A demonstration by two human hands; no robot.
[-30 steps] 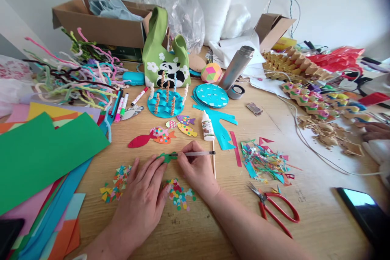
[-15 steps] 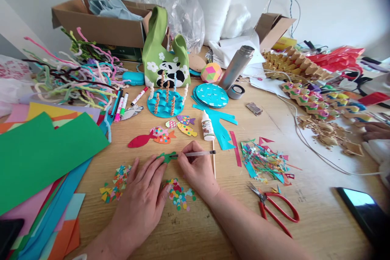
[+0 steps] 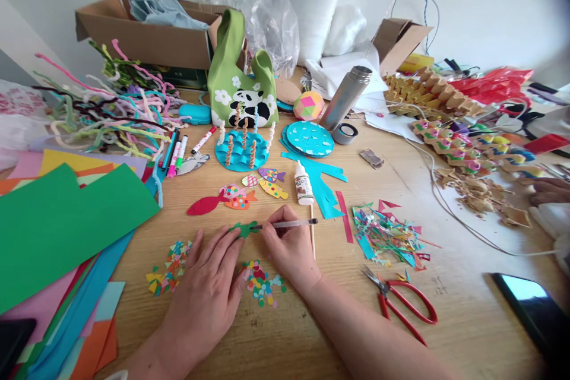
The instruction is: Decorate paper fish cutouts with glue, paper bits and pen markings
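Note:
A small green paper cutout lies on the table under the fingertips of my left hand, which rests flat with its fingers stretched out. My right hand pinches a slim pen, its tip at the cutout's right part. Paper dots lie between my hands, and tiny paper triangles sit left of my left hand. Just beyond are several paper fish, one of them a plain red fish. A white glue bottle stands past my right hand, near a thin wooden stick.
Red-handled scissors and paper scraps lie to the right, with a phone near the edge. Coloured paper sheets cover the left. Behind stand a blue paper piece with twisted posts, a steel flask and a green panda bag.
The pen and my right fingers have shifted very slightly to the right along the green cutout. My left hand stays where it was.

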